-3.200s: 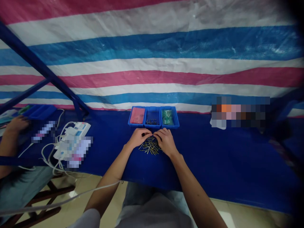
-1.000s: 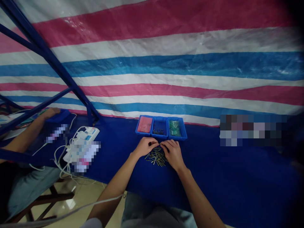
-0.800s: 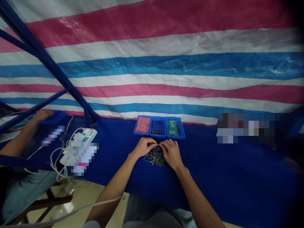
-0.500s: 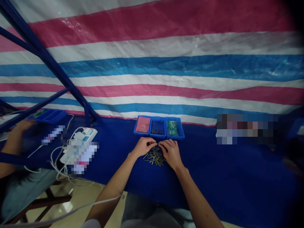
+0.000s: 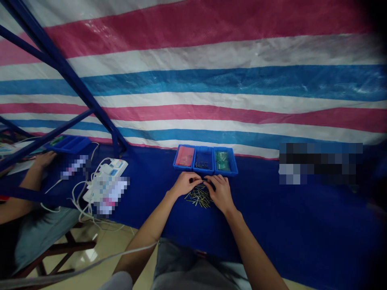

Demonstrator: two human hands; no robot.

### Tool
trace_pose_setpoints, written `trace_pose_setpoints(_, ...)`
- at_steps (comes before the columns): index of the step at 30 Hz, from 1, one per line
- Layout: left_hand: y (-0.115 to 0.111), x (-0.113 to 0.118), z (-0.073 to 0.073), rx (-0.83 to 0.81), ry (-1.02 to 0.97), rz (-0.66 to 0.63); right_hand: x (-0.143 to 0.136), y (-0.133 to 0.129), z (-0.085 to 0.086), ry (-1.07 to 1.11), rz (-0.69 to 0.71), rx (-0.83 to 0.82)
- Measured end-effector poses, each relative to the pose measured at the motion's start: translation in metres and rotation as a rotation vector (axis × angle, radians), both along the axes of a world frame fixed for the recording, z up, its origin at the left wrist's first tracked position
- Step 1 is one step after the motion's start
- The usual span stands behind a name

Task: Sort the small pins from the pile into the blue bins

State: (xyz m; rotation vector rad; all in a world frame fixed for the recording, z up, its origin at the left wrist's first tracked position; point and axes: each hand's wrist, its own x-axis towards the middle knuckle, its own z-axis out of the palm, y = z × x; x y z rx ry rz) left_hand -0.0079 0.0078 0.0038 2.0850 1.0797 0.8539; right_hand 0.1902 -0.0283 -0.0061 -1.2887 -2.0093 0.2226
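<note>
My left hand (image 5: 186,183) and my right hand (image 5: 220,191) meet fingertip to fingertip just above a loose pile of thin, brass-coloured metal sticks (image 5: 198,196) on the table. Each hand is closed in a pinch. A tiny thin piece seems to lie between the fingertips, too small to name. Just beyond my hands stands a blue three-part tray (image 5: 225,173). Its left part holds pink-red flat packets (image 5: 184,156), the middle some small dark thin pieces (image 5: 202,165), and the right green items in clear bags (image 5: 222,160).
On the left of the blue table (image 5: 272,217) lie a white power strip (image 5: 116,166) and tangled white cables (image 5: 79,205). Another person's hand (image 5: 45,158) rests by a second blue tray (image 5: 71,144). A blue metal frame (image 5: 75,90) slants in front of the striped sheet (image 5: 211,80).
The view has shifted slightly. My hands keep their pinch over the pile, fingertips still together. The other person's hand on the left has moved nearer the table beside its tray.
</note>
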Motion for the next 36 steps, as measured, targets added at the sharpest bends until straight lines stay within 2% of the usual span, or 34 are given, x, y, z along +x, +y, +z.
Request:
trace_pose_setpoints(4, 0.0002, 0.0003, -0.0016, -0.017, 0.028, 0.006, -0.0007, 0.0006, 0.0006, -0.002, 0.022, 0.015)
trace_pose_setpoints(14, -0.0016, 0.002, 0.0041, -0.003, 0.015, 0.02, 0.0003, -0.0005, 0.0014, -0.025, -0.047, 0.004)
trace_pose_setpoints(27, -0.0033, 0.0017, 0.0043, 0.086, -0.139, 0.058, -0.0006, 0.0028, -0.0019, 0.013, -0.038, -0.042)
trace_pose_setpoints(29, -0.0029, 0.0009, 0.0035, 0.113, -0.187, 0.114, 0.0017, 0.0026, -0.0016, 0.067, -0.046, -0.054)
trace_pose_setpoints(32, -0.002, -0.0002, 0.0005, 0.191, -0.25, 0.287, 0.0045, 0.0019, 0.0001, 0.138, -0.08, -0.069)
trace_pose_setpoints(36, -0.0003, -0.0001, -0.0053, 0.305, -0.247, 0.5, 0.0049, 0.0012, 0.0023, 0.125, -0.064, -0.084)
